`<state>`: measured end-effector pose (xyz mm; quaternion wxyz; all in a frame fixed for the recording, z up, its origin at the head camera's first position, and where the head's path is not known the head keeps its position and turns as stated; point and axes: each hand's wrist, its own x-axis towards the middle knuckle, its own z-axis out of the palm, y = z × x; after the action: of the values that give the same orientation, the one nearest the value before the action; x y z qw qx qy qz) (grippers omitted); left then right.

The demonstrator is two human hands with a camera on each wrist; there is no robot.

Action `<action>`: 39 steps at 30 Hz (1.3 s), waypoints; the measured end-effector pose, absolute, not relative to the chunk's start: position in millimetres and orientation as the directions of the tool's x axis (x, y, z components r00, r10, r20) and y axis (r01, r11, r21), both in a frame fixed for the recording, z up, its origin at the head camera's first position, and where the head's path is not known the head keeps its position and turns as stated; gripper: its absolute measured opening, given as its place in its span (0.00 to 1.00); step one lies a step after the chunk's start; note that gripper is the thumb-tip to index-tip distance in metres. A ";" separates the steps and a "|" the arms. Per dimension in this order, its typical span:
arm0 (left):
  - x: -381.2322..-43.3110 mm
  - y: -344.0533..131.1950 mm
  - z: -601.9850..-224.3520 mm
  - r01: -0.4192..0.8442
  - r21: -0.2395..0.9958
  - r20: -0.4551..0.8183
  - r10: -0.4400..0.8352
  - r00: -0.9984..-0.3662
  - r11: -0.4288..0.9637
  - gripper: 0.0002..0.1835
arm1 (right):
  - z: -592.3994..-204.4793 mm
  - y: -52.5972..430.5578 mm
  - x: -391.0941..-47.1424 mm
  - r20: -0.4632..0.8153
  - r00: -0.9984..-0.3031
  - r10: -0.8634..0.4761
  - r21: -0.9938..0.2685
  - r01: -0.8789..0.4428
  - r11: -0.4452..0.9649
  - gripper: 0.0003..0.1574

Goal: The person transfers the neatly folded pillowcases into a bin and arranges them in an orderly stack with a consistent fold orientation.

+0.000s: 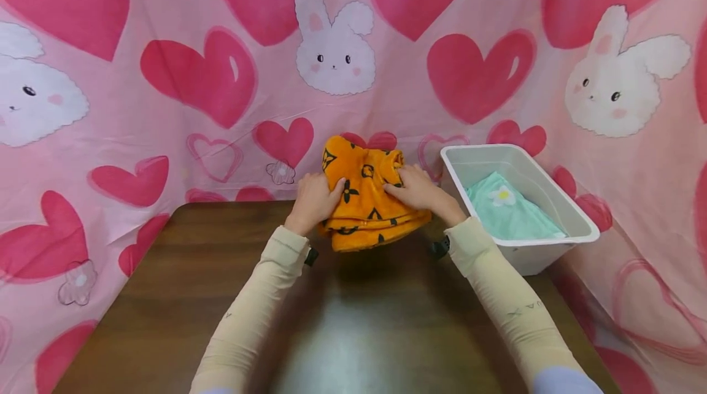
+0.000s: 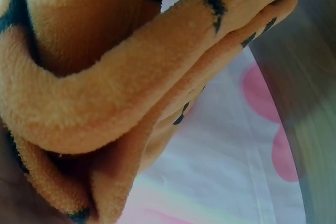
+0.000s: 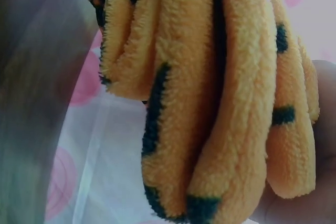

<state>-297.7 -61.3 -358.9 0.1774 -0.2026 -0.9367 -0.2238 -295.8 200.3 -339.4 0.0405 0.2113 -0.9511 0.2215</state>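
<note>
An orange plush cloth [image 1: 361,197] with dark flower and letter prints is held up over the far part of the table, folded in several layers. My left hand [image 1: 315,200] grips its left side, thumb lying on the near face. At the upper right side, my right hand [image 1: 417,188] grips it too, thumb on the front and the other fingers behind the fabric. In the left wrist view the thick folds of the cloth [image 2: 121,87] fill much of the picture. The right wrist view shows its stacked layers [image 3: 210,103] hanging down, part of the hand behind them.
A white plastic bin [image 1: 574,237] stands at the table's right far side, with a mint-green cloth [image 1: 513,210] with a white flower inside. The brown wooden table [image 1: 166,308] meets a pink curtain [image 1: 221,7] printed with hearts and rabbits at the back and sides.
</note>
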 end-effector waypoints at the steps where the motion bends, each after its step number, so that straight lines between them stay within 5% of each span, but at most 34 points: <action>1: -297.6 -59.6 -357.1 0.457 0.353 0.419 0.299 -0.857 0.816 0.27 | -336.7 201.9 -295.4 0.171 -0.908 -0.382 -0.401 -0.418 0.815 0.19; 39: -306.5 8.0 -321.7 0.474 0.334 0.369 0.349 -0.861 0.815 0.30 | -287.6 264.2 -295.3 0.140 -0.895 -0.423 -0.400 -0.442 0.803 0.20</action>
<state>-306.5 8.0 -321.7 0.1470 -0.2185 -0.9412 -0.2118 -295.3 264.2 -287.6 0.0219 0.2278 -0.9492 0.2160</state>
